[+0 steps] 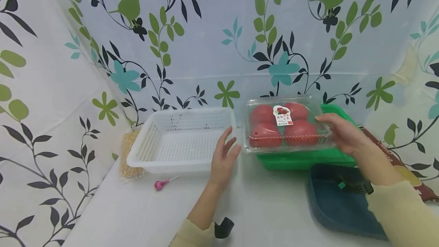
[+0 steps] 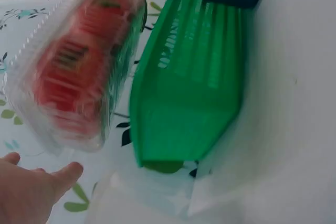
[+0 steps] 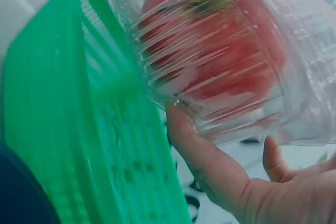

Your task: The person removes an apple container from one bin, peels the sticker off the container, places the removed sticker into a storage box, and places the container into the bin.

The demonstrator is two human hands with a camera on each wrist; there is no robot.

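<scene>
My right hand (image 1: 346,134) grips the right end of a clear plastic box (image 1: 245,132) of red tomatoes (image 1: 264,134), with a white label (image 1: 282,115) on its lid. The box is held tilted above a green basket (image 1: 302,162) and covers much of it in the head view. In the right wrist view the thumb (image 3: 205,156) presses along the box's edge. My left hand (image 1: 223,159) has its fingers spread loosely and holds nothing. It is at the right end of a white perforated basket (image 1: 178,166), just left of the box.
A pink lollipop (image 1: 159,185) lies in front of the white basket, with a bag of yellow grains (image 1: 129,151) against its left side. A dark blue bin (image 1: 329,216) stands at front right. Behind it lies a long brown package (image 1: 380,148). Patterned cloth hangs behind.
</scene>
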